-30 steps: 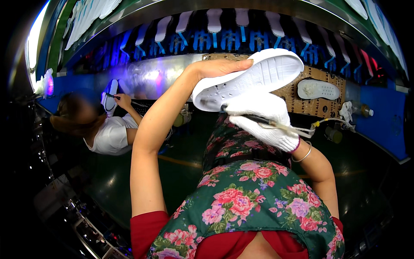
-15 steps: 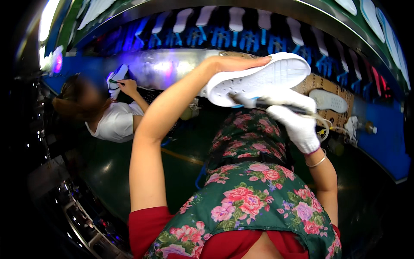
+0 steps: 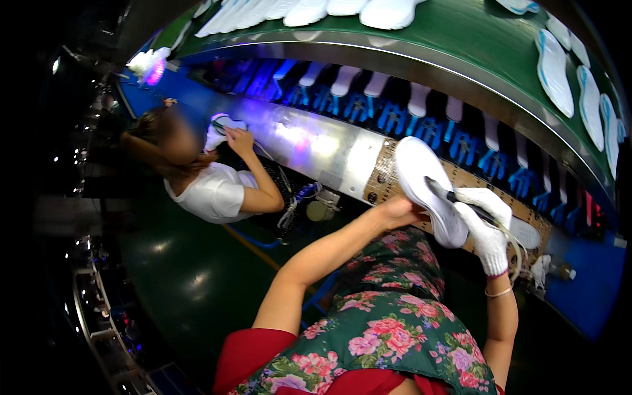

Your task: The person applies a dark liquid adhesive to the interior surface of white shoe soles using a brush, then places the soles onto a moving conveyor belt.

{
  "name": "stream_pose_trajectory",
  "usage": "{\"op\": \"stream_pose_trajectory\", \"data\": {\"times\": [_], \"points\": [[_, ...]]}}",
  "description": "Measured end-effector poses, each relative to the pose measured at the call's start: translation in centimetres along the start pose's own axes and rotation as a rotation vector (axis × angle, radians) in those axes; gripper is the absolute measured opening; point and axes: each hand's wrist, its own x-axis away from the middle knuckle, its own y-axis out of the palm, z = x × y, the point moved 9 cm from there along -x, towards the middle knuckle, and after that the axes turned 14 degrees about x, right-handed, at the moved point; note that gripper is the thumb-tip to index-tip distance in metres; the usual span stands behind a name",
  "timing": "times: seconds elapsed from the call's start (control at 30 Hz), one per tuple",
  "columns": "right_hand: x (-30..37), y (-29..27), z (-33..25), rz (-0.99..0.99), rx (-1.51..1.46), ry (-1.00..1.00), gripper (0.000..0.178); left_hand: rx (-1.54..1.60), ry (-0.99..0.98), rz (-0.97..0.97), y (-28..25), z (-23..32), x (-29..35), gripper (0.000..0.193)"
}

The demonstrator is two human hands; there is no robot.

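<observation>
We observe a white shoe sole (image 3: 428, 191) held up in the air before the person's chest, above the floral apron (image 3: 388, 329), with its long face turned toward the camera and one end pointing up toward the conveyor. The bare left hand (image 3: 398, 212) grips the sole at its lower edge, fingers wrapped behind it. The right hand (image 3: 487, 227), in a white knit glove, is clenched around a dark-handled brush (image 3: 454, 196) whose tip lies against the sole's face. A thin bracelet (image 3: 498, 291) sits on the right wrist. Just behind the sole we note a brown perforated worktop (image 3: 388, 174), on which another white sole (image 3: 526, 232) lies to the right. Beyond that runs a curved metal guard (image 3: 316, 141) lit by violet light, and over it a row of blue holders (image 3: 395, 118), each carrying an upright white sole. Higher up, the green conveyor belt (image 3: 474, 39) carries further white soles lying flat, some with blue trim at the right side. To the left, well apart from the held sole, a second person in a white shirt (image 3: 214, 191) bends over the line, one hand (image 3: 240, 139) on a white shoe part (image 3: 220, 125). The floor (image 3: 184, 276) below is dark green.
</observation>
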Motion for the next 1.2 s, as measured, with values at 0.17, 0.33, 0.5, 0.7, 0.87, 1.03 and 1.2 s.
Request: {"op": "stream_pose_trajectory", "data": {"times": [0.17,0.33,0.5,0.7,0.87,1.03,1.2], "points": [[1.2,0.7,-1.4,-0.043,-0.011,-0.061,0.016,0.337,-0.146,-0.321,0.9,0.7,2.6,0.057],[2.3,-0.4,-4.4,0.086,0.084,-0.142,0.022,0.68,0.179,-0.284,7.1,3.8,4.9,0.079],[3.1,-2.0,-6.2,0.21,0.125,-0.181,0.023,0.495,0.243,-0.333,7.6,1.9,4.5,0.098],[3.9,-2.9,-8.0,0.32,0.193,-0.249,0.024,0.57,0.172,-0.363,9.6,-0.2,2.6,0.107],[3.1,-2.4,-7.9,0.331,0.208,-0.306,0.031,0.602,0.235,-0.221,8.4,-0.7,1.8,0.101],[2.7,-2.6,-8.6,0.464,0.326,-0.307,0.035,0.594,0.236,-0.177,7.3,-2.2,0.9,0.1],[3.1,-2.4,-9.3,0.504,0.333,-0.355,0.036,0.425,0.194,-0.093,5.1,-4.4,-0.4,0.102]]}}
